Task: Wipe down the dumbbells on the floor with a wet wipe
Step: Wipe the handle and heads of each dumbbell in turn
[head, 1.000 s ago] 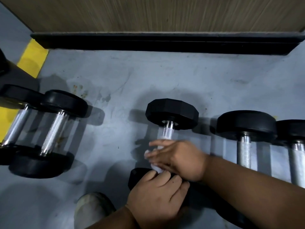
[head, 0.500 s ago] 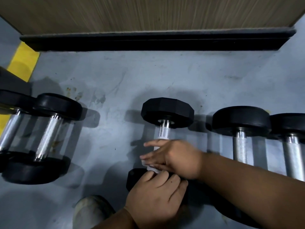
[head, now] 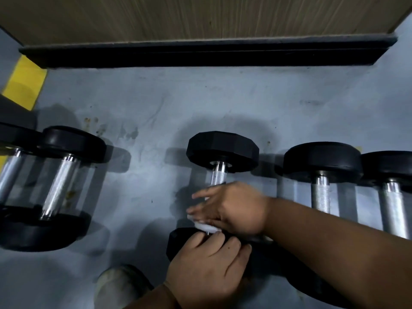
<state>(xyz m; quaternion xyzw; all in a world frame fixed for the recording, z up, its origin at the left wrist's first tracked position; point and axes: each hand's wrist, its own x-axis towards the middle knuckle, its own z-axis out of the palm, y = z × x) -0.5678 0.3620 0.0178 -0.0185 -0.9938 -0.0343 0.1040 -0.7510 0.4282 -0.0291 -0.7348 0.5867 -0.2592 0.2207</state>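
Flanking the middle dumbbell (head: 223,150) on the grey floor (head: 200,103) are two dumbbells on the left (head: 66,175) and two on the right (head: 321,175). Its near head lies under the left hand (head: 207,264), whose fingers curl over it. The right hand (head: 231,208) clasps the white wet wipe (head: 205,226) around the chrome handle.

This looks like a gym's free-weight corner. 5 black-headed dumbbells (head: 223,157) with knurled chrome handles lie in a row on a scuffed grey floor (head: 200,103). A yellow painted floor marking (head: 24,85) shows at the left, and a wood-grain panel (head: 200,16) with a black base strip (head: 200,54) runs behind.
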